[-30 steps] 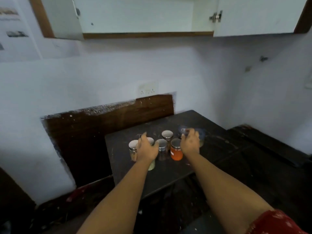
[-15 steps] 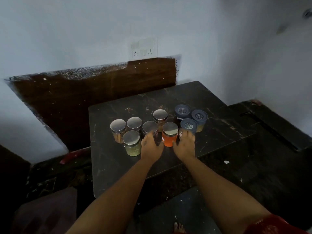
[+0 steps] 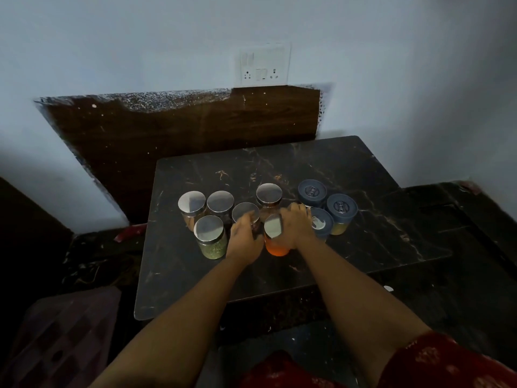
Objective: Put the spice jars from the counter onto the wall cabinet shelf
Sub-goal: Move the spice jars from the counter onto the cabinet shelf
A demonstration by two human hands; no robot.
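Single head-worn view, looking forward and steeply down — close over the counter (image 3: 363,219), wall behind

The left hand (image 3: 244,240) covers the body and near rim of a silver-lidded jar (image 3: 244,212), so its contents cannot be told. The right hand (image 3: 297,226) hides the right side of the orange jar (image 3: 275,246) and part of 1 blue-lidded jar (image 3: 322,223). Both hands are motion-blurred; their fingertips cannot be made out.
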